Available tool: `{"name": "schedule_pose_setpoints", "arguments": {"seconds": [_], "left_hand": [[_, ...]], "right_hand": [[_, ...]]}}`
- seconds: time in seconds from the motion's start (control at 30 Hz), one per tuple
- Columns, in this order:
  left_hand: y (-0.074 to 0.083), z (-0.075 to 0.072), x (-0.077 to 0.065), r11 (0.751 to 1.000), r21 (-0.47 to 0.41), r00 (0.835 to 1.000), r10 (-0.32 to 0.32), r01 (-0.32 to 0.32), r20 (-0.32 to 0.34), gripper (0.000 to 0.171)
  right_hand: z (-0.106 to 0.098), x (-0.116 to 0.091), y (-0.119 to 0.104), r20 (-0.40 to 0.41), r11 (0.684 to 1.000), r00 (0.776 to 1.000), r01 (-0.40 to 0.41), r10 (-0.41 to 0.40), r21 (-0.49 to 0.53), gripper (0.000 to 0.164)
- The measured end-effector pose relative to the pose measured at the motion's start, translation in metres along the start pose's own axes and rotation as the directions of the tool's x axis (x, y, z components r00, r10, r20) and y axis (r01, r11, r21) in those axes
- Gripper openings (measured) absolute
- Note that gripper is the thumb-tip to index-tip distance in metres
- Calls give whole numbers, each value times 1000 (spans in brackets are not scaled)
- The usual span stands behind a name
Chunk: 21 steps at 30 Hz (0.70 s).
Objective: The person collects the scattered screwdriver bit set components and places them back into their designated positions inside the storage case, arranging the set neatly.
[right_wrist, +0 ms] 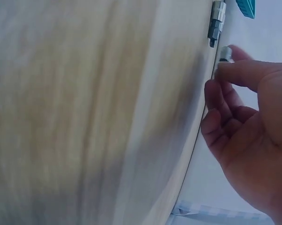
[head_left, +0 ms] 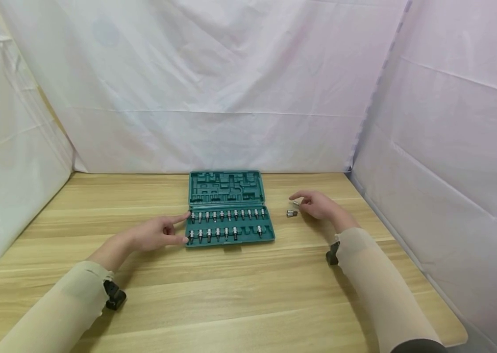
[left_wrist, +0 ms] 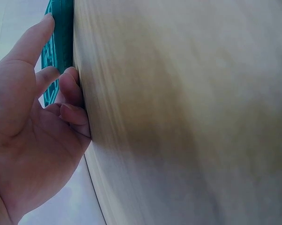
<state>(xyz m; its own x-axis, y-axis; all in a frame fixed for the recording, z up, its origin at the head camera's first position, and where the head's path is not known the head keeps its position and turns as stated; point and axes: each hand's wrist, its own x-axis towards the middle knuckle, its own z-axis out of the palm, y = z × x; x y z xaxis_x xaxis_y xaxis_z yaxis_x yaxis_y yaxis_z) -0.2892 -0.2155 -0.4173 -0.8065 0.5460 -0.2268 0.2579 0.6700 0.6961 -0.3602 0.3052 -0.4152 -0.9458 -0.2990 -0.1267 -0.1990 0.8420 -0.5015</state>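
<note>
A green tool case (head_left: 230, 241) lies unfolded on the table, with silver bit sockets (head_left: 217, 233) with dark tips standing in two rows. In the lower row, bare slots show left of the last bit socket on the right. My left hand (head_left: 153, 233) touches the case's left edge with a stretched thumb and index finger; its other fingers are bent. Right of the case, my right hand (head_left: 319, 205) pinches a small bit socket (right_wrist: 226, 53) between thumb and index finger. Close by on the table lie loose bit sockets (head_left: 291, 213), their number unclear.
The wooden table (head_left: 239, 299) runs up to a white cloth (head_left: 213, 98) behind the case. More white cloth hangs along the left and right sides. Each wrist carries a small black camera (head_left: 115, 295).
</note>
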Motion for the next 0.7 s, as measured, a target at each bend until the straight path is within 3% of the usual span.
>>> {"name": "schedule_pose_setpoints", "arguments": {"seconds": [0.23, 0.4, 0.7], "left_hand": [[1, -1, 0, 1000, 3, 1000, 6, -6, 3, 89], [0, 0, 0, 1000, 12, 1000, 2, -2, 1, 89], [1, -1, -1, 1000, 9, 1000, 1, -1, -1, 89]], "right_hand": [[-2, -3, -5, -28, 993, 999, 34, -31, 112, 39], [1, -4, -18, -14, 965, 999, 55, -53, 257, 40], [9, -1, -41, 3, 927, 991, 127, -137, 354, 40]]}}
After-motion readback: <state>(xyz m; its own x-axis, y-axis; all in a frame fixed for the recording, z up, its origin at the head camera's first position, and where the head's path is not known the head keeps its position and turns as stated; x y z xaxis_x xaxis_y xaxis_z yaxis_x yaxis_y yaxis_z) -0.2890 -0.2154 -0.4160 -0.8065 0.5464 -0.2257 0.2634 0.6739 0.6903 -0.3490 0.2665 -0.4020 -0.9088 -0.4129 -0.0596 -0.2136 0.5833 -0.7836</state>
